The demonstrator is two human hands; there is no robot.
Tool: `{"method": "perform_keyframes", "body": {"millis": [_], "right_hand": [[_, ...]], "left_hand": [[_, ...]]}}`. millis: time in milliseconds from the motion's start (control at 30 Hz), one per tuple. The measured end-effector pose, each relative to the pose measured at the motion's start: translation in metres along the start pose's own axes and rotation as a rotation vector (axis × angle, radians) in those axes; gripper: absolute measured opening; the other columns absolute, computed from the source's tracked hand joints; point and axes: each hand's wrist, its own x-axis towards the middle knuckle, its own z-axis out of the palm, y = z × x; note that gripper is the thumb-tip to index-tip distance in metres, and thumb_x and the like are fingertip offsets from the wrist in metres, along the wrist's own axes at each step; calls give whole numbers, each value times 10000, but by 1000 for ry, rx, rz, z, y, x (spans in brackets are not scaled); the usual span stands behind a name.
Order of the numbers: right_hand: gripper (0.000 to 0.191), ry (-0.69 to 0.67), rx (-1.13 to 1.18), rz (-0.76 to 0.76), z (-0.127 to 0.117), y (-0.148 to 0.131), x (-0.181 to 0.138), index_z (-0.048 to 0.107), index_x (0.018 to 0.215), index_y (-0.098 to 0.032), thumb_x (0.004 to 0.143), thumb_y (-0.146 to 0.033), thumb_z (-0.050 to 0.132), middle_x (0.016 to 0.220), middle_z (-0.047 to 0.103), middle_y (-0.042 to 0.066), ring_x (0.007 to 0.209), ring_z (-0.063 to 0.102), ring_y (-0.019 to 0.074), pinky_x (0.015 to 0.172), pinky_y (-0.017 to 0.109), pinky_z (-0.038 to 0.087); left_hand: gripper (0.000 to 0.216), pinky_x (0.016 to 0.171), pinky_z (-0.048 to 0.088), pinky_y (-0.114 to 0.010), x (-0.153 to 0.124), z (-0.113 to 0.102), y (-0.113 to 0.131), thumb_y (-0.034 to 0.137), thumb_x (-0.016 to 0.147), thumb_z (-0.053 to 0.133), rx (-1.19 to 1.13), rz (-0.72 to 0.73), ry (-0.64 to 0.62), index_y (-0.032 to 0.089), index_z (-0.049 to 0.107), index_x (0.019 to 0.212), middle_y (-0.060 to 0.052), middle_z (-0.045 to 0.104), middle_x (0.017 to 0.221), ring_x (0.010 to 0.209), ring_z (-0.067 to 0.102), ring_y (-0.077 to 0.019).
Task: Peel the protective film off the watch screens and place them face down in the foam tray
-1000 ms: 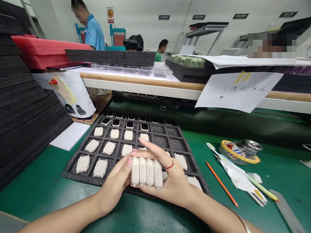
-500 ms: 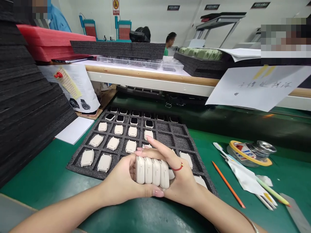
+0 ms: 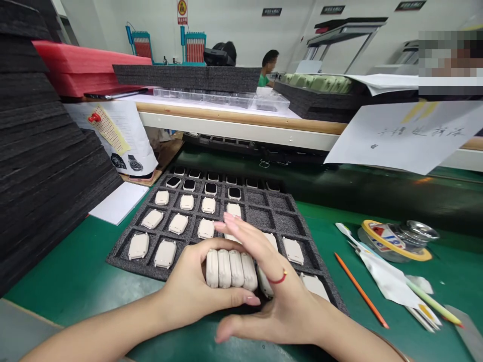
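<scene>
My left hand [image 3: 196, 289] is wrapped round a row of several cream watch cases [image 3: 229, 268] stood on edge side by side, thumb under them. My right hand [image 3: 275, 296] is beside the row on its right, fingers stretched out and apart, thumb pointing left below. Both hands hover over the near edge of a black foam tray [image 3: 260, 213]. The tray's pockets hold several cream watch cases [image 3: 166, 253] face down, with dark-screened ones [image 3: 210, 188] in the far rows. Pockets on the right side are bare.
A stack of black foam trays [image 3: 41, 166] rises at the left, with white paper [image 3: 118, 202] beside it. At the right lie an orange pencil [image 3: 360, 289], a tape roll [image 3: 392, 241], a metal lid and tools. A shelf [image 3: 234, 120] crosses behind. A person sits far back.
My right hand has let go of the row of cases and opened, its fingers lifting off. My left hand has closed round the row alone and lowered it slightly toward the tray.
</scene>
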Motion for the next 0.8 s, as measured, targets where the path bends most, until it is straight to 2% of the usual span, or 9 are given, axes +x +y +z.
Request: {"method": "perform_keyframes", "body": {"millis": [100,200,267,333,467,567,633,733,800], "right_hand": [[836,113,247,235,-5,-1,1,241,1540,-296,875,-634,618,1553,371,106,1423,393,297,1190,491,337],[873,38,607,576,-5,2,4,213,1549,-250,884,-737,499,1448,496,156,1279,557,303,1073,501,466],[1041,-76,763,735,-1,2,6,225,1544,-205,769,-768,631,1283,622,158,1186,620,312,1017,499,509],[1111,-69,764,786,4,1,7,305,1512,-210,632,-615,849,1263,633,135,1208,601,312,1036,480,496],[1120,107,651,659,12,-3,7,288,1520,-308,598,-260,922,1243,654,69,1157,640,258,1031,427,507],[1152,166,515,498,13,-2,5,217,1542,-359,633,-214,909,1088,717,16,976,701,215,934,378,562],[1165,189,437,392,12,1,3,193,1549,-370,645,-218,911,1112,715,6,982,700,203,947,356,559],[1107,188,366,241,11,7,2,173,1563,-346,712,-224,871,1166,702,8,1140,656,202,1073,345,488],[1072,164,349,183,11,11,1,161,1568,-335,750,-211,843,1176,699,9,1180,640,196,1088,327,481]], "left_hand": [[447,839,550,-297,-2,-1,2,244,668,896,157,120,16,240,708,1074,-21,739,1061,955,685,-221],[430,937,531,-358,0,-2,-1,226,703,874,282,316,1,239,703,1097,-48,729,1120,1042,671,-253],[374,981,511,-384,2,-3,-5,215,762,826,342,442,-23,247,702,1114,-55,726,1107,1061,657,-254],[292,978,517,-378,2,-4,-10,223,827,761,360,481,-35,273,713,1110,-65,690,1132,1087,635,-248],[463,1108,419,-427,-2,-4,-16,185,846,721,424,391,-28,392,635,1251,-55,407,1441,1346,436,-284],[1057,1186,270,-528,-5,-3,-14,245,676,901,307,224,-18,494,270,1486,-34,156,1594,1469,218,-341],[1294,1154,314,-536,-4,-1,-10,330,569,968,37,68,-54,476,103,1520,-75,231,1577,1438,292,-346],[824,990,480,-411,1,-1,-2,355,684,901,-291,-110,-201,264,461,1375,-96,600,1226,1164,580,-280],[444,876,505,-305,6,-1,3,284,728,868,-323,-151,-248,177,634,1090,-49,656,993,976,629,-206]]}}
